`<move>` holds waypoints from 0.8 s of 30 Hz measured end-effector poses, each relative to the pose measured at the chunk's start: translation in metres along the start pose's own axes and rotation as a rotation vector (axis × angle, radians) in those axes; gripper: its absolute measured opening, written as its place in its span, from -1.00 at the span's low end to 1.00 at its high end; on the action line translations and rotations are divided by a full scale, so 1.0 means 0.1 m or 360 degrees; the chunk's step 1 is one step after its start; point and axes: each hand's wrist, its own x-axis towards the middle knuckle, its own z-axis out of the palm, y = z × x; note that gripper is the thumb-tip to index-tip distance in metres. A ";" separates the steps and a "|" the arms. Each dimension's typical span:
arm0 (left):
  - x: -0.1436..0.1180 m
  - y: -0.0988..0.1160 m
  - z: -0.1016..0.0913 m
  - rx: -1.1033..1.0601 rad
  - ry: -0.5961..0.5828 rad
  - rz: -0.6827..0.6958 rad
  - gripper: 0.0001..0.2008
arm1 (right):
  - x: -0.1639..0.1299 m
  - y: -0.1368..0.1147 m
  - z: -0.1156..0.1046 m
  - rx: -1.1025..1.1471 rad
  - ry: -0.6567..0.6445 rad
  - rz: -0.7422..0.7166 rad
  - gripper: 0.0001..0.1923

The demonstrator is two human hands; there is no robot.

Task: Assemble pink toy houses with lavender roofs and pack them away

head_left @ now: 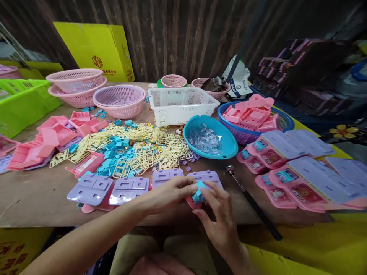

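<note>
A small blue plastic piece [198, 193] is at the table's front edge, between my two hands. My left hand [175, 192] pinches it from the left, thumb and fingers closed. On its right side, the curled fingers of my right hand [219, 209] press against it, with the thumb lower down near a pink part [190, 201]. That pink part shows just under the blue piece, mostly covered by my hands. Behind my hands lie purple panels with slots, one [130, 191] to the left and another [207, 176] partly hidden by my right hand.
Blue pieces [110, 160] and cream sprue frames [155, 151] form a pile mid-table. A teal basin [187, 128] holds clear parts. A white basket [183, 101] stands behind. Pink-and-purple assemblies [304, 175] are stacked right, beside a black-handled rod [258, 208]. Pink trays [47, 143] lie left.
</note>
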 end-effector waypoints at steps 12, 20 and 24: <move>0.22 -0.10 0.16 0.1411 0.0253 0.0312 -0.46 | -0.25 0.39 -0.35 -0.0244 0.0072 0.0156 -0.74; 0.65 -0.08 0.01 0.1678 0.0047 0.0052 -0.27 | -0.51 0.35 -0.13 0.0128 0.0381 0.0666 -0.69; 0.79 0.04 0.05 0.1581 0.0023 -0.0059 -0.28 | -0.43 0.39 -0.05 0.0054 0.0437 0.0664 -0.71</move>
